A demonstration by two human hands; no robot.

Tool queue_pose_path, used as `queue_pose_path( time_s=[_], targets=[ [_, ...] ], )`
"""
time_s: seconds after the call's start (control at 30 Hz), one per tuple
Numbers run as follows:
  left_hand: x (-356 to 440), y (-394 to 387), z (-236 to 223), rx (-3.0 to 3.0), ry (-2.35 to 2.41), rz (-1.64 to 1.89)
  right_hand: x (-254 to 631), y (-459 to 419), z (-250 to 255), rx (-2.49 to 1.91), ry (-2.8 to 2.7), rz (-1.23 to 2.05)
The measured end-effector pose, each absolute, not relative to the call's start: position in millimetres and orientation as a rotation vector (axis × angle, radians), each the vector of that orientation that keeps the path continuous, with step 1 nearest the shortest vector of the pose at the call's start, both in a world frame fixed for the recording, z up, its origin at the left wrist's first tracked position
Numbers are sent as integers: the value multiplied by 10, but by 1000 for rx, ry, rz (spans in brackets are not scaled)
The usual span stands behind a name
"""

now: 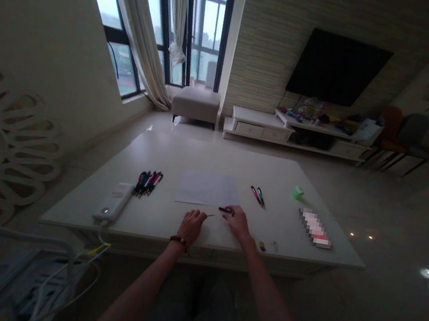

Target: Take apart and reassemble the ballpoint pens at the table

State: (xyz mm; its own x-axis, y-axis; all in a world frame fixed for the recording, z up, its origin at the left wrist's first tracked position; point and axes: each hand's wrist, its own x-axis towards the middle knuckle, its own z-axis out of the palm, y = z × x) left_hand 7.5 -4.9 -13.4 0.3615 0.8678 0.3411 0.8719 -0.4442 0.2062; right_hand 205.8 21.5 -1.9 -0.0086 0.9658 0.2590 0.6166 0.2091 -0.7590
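Black pen (225, 210) in right fingers (232, 210), lying crosswise, pointing left (toward left hand (191, 227)).

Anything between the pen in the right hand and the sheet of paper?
Nothing visible stands in the way: the dark pen in the right hand is right at the near edge of the white sheet of paper.
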Motion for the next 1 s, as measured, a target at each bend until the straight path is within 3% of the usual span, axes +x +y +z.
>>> queue_pose_path(
  time_s=[0.1, 0.23, 0.47, 1.0],
  targets=[
    [74, -48, -138, -2570, -1671, -653, 2137, 317, -140, -1629, -1687, 325],
    [73, -49, -141, -2566, -1681, -650, 2134, 369, -171, -1667, -1732, 265],
    [77, -46, -130, -2576, -1684, -607, 2251, 80, 89, -1385, -1803, 604],
    [77, -47, -133, -2590, -1686, -596, 2013, -41, 236, -1252, -1753, 671]
  ],
)
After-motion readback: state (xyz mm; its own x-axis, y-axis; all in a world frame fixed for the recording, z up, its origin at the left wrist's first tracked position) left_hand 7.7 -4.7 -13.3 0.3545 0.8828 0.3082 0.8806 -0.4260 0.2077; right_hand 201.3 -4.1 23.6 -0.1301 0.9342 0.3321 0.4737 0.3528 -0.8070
